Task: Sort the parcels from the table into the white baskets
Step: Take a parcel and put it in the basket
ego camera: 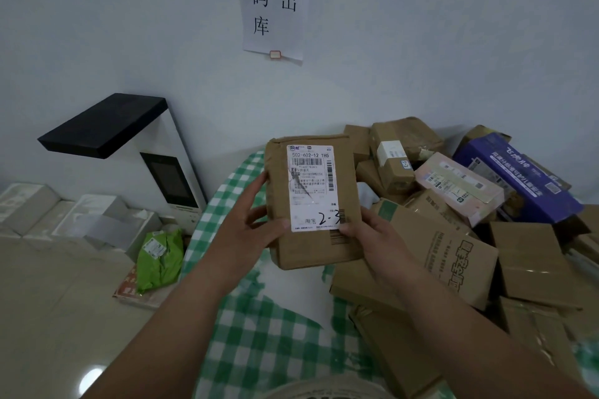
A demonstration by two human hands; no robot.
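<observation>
Head view: parcel [312,201] is pinched by left hand [256,227] and right hand [372,236]; thumbs cover the label, so misreading is risked.

I see a white paper sign [274,0] stuck high on the far wall, with big black writing on it. On the left stands a white machine [175,178] with a dark screen and a flat black top that sticks out over the floor. Near it, on the floor, sit some white boxes [74,217] side by side. A green bag [160,257] lies just right of them, resting on a flat red and white card [129,291]. The worktop has a green and white checked cloth [259,334] over it.
</observation>
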